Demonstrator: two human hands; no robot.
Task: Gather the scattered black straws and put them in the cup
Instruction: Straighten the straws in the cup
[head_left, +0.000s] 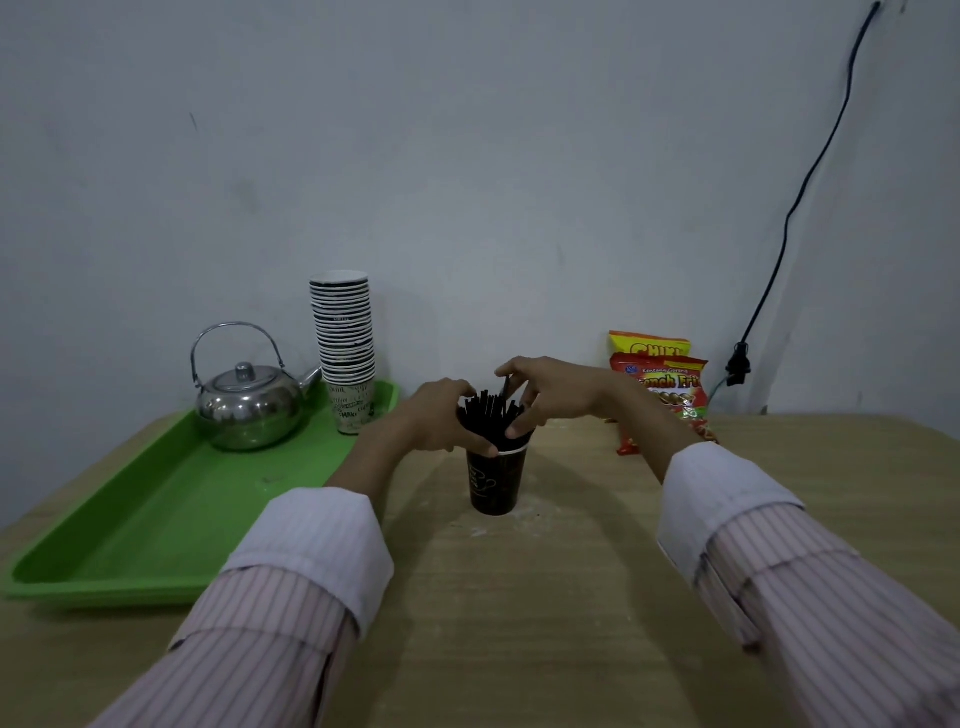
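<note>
Place: a plain tea or snack corner in a home or small office; which one cannot be told.
Left of the left hand (441, 415): green tray (156, 525) with steel kettle (249, 402) and stack of paper cups (345, 348).
Right of the right hand (550, 395): snack bags (662, 384) standing at the wall.
Under the hands: wooden table (519, 623).
Behind: bare grey wall (467, 156), black cable (810, 176) running down to a plug.

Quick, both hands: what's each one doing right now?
Left hand: curled around the straws at the cup rim.
Right hand: closed, pinching one straw above the bundle.
</note>
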